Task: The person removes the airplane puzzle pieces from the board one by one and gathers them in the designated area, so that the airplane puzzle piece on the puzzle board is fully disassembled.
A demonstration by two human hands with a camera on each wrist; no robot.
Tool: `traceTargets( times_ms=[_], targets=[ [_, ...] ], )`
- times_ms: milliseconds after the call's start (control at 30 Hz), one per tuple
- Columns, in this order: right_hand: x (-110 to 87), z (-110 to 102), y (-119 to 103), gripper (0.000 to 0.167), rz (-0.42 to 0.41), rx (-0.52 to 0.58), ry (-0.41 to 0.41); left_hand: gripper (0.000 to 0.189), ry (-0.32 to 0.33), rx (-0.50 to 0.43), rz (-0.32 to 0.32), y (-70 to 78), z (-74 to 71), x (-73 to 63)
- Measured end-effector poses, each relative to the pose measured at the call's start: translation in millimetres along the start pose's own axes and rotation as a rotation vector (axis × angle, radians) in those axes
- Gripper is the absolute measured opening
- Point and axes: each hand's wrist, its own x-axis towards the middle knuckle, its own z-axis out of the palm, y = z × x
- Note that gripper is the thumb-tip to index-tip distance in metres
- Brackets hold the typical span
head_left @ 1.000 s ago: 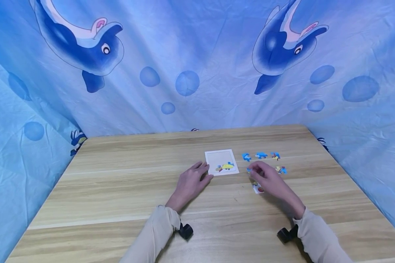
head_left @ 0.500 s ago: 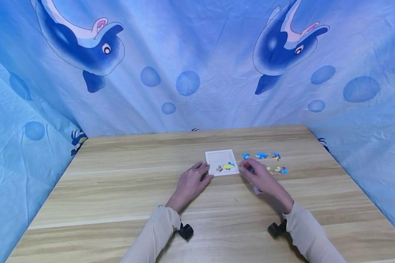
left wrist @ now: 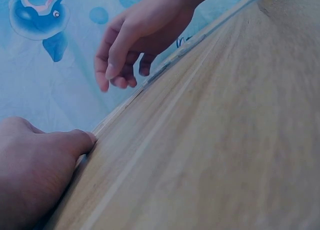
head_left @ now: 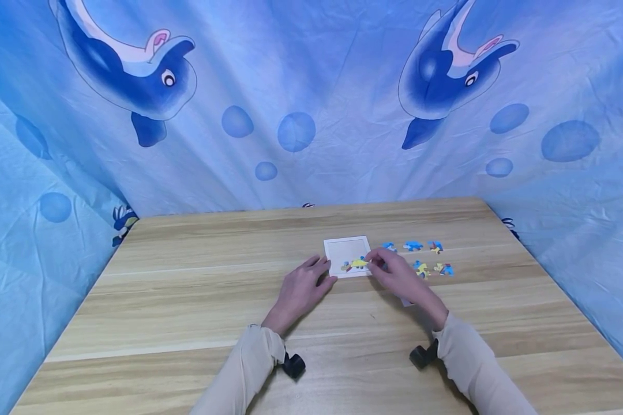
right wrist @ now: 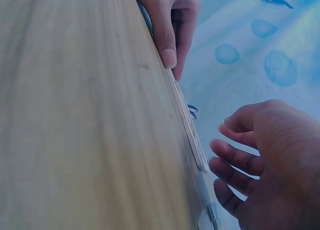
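Observation:
A square white puzzle tray (head_left: 345,238) lies on the table, with yellow, blue and red puzzle pieces (head_left: 359,263) along its near side. My left hand (head_left: 299,291) rests at its near left corner, thumb at the near edge and fingers on the left side; the right wrist view shows this thumb (right wrist: 169,57) at the tray's edge. My right hand (head_left: 394,275) is over the tray's right edge, thumb and forefinger tips close together. In the left wrist view the right hand (left wrist: 137,45) is above the table; I cannot tell whether a piece is between the fingertips.
Right of the tray lie several loose puzzle pieces: blue ones (head_left: 412,246) in a far row, yellow and blue ones (head_left: 445,269) nearer, and one light piece (head_left: 407,302) partly under the right hand. A blue dolphin-print curtain (head_left: 311,144) hangs behind the wooden table (head_left: 213,323).
My right hand has moved left from the loose pieces to the tray's right edge, uncovering a yellow and blue piece. My left hand has stayed at the tray's corner.

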Motion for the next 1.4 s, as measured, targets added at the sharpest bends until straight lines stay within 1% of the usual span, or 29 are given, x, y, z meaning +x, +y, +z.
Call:
traceTargets(
  times_ms=[233, 333, 567, 800, 1000, 1133, 1400],
  targets=[
    [8.9, 7.8, -4.6, 0.015, -0.05, 0.024, 0.003, 0.042, 0.009, 0.0, 0.008, 0.3, -0.4, -0.1],
    [12.0, 11.2, -5.7, 0.016, -0.057, 0.025, 0.005, 0.042, 0.008, -0.002, 0.008, 0.2, -0.2, 0.0],
    [16.8, 17.0, -10.1, 0.02, -0.079, -0.025, -0.011, 0.041, 0.006, -0.001, 0.014, -0.5, 0.7, 0.8],
    [20.0, 22.2, -9.9, 0.025, -0.026, -0.102, -0.041, 0.042, -0.011, 0.0, 0.002, -1.0, 1.1, 1.0],
    [21.8, 25.2, -8.2, 0.028, -0.029, -0.183, -0.041, 0.042, -0.017, 0.002, -0.001, -1.1, 0.4, 1.4],
    [23.1, 26.3, -6.8, 0.025, -0.046, -0.219, -0.054, 0.042, -0.011, -0.004, 0.003, -1.0, 0.4, 1.0],
    [24.9, 25.7, -8.8, 0.02, -0.078, -0.231, -0.071, 0.041, 0.013, -0.001, 0.018, -1.7, 1.4, 0.7]
  ],
)
